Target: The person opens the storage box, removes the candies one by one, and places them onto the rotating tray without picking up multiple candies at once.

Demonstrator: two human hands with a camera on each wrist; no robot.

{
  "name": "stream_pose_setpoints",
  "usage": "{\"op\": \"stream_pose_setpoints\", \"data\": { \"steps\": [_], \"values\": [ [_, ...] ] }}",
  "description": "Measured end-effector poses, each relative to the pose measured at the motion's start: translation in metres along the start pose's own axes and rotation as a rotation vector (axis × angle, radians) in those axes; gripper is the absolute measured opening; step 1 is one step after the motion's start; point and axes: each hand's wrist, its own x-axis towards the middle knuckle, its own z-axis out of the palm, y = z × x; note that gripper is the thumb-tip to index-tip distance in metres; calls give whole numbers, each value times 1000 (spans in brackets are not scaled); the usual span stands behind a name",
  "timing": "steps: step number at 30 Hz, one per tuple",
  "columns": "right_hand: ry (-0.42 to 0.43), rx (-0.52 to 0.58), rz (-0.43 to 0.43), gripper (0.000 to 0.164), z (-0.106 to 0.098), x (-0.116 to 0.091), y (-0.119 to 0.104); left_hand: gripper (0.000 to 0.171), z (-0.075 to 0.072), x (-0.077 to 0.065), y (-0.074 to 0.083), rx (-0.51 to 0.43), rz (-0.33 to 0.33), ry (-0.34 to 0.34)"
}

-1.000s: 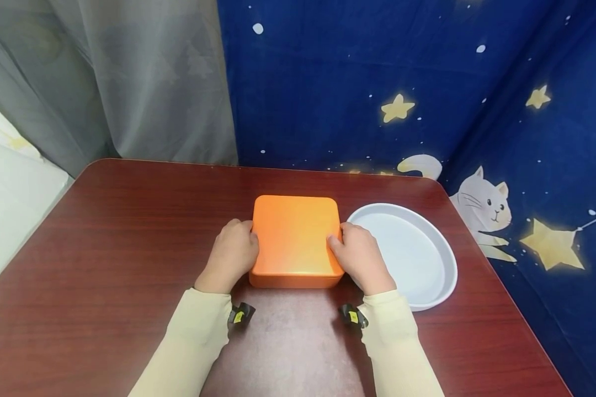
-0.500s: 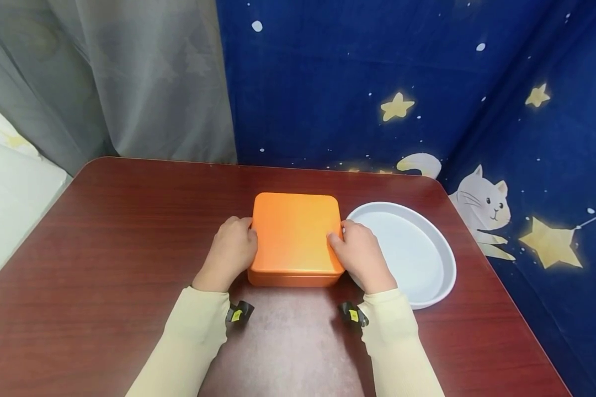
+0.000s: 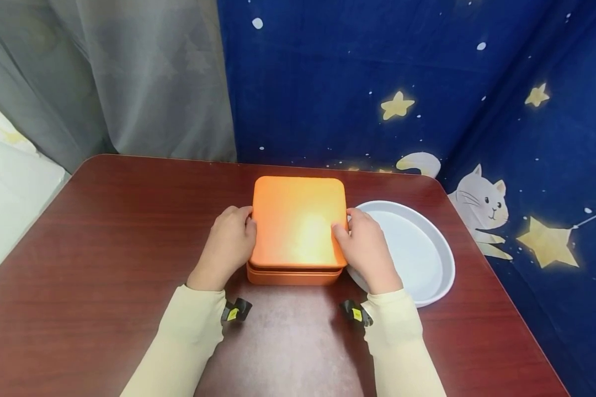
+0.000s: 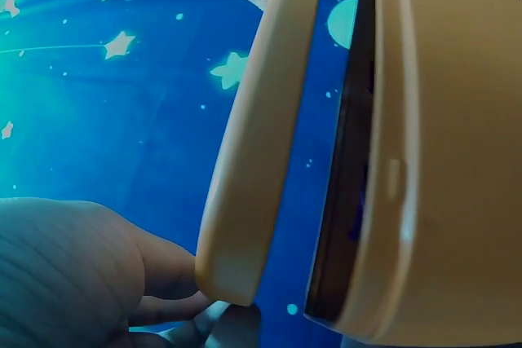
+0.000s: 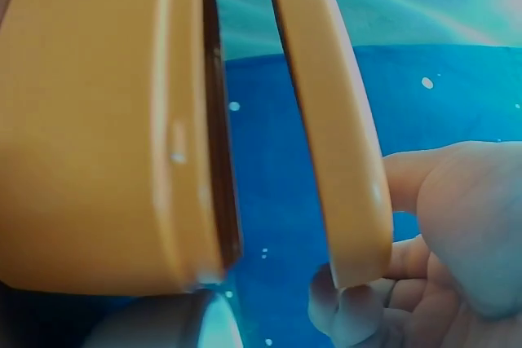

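You are at the lifting of the lid (image 3: 295,223), as far as one can judge: it is raised above the box (image 3: 294,277), and both wrist views show open space between the two. Your left hand (image 3: 227,240) pinches the lid's left side between thumb and fingers, and your right hand (image 3: 367,245) pinches its right side the same way. The box sits on the table (image 3: 129,231), short of the far edge and well in from the left edge. The tray (image 3: 447,273) lies just to its right, towards the far right corner, with your right hand over its rim. What the box contains is hidden under the lid. The next move seems to call for keeping both sides rising evenly, so that the lid clears the box without dragging it.

Half a second ago the lid lay down on the box; now a dark gap shows along the near side, and both hands have come up with the lid, while box and tray have stayed put
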Motion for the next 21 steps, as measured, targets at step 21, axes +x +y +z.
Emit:
{"op": "stream_pose_setpoints", "data": {
  "steps": [21],
  "values": [
    [221, 272, -15, 46, -26, -10, -13, 35, -16, -2, 8, -197, 79, 164]
  ]
}}
